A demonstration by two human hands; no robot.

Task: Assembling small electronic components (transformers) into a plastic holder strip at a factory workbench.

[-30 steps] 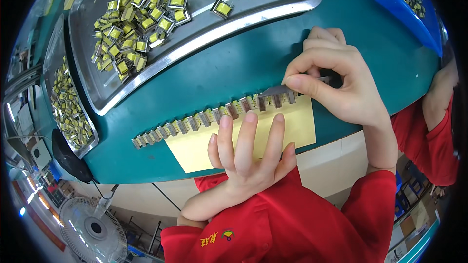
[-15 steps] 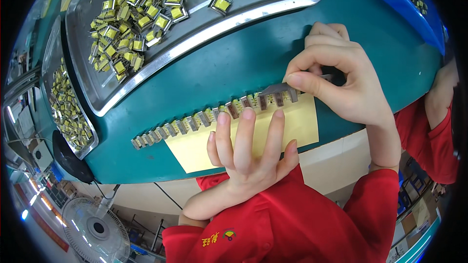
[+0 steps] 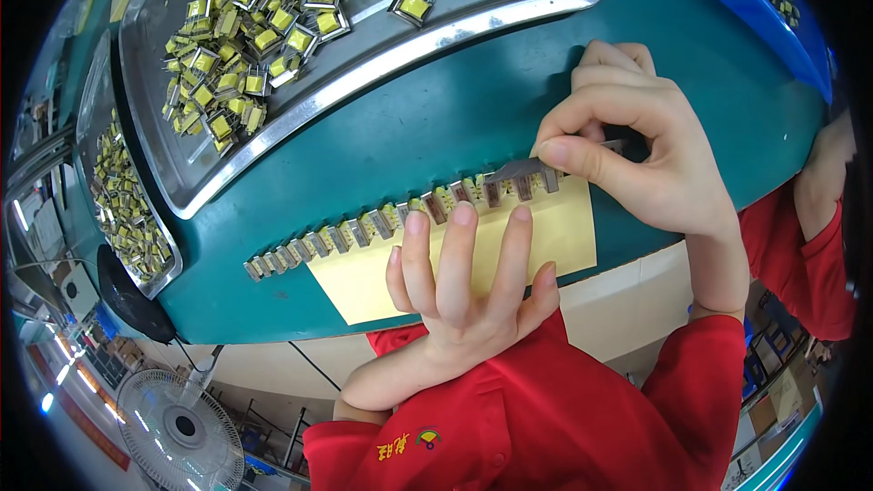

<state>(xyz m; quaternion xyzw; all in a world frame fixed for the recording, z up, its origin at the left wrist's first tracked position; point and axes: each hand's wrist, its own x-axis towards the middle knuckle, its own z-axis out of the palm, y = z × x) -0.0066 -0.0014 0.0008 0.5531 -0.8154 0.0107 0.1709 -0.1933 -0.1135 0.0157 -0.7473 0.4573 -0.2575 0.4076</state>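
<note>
A long row of small transformers (image 3: 358,232) with metal cores and yellow wrapping lies across the green table, its right part along the top edge of a pale yellow sheet (image 3: 364,295). My left hand (image 3: 468,295) spreads its fingers over the sheet, fingertips against or just below the row; it grips nothing. Between thumb and forefinger, my right hand (image 3: 641,127) pinches a thin, pointed grey metal blade (image 3: 520,166). The blade lies over the tops of the transformers near the row's right end. My fingers cover part of it.
Beyond the row sits a large metal tray (image 3: 400,55) heaped with similar transformers. A smaller filled tray (image 3: 173,264) is at the left, beside a black object (image 3: 132,295). A blue bin (image 3: 773,32) stands far right. Another person's arm (image 3: 823,182) shows at the right edge.
My right hand and the blade have shifted very slightly to the right. My left hand and the row stay where they were.
</note>
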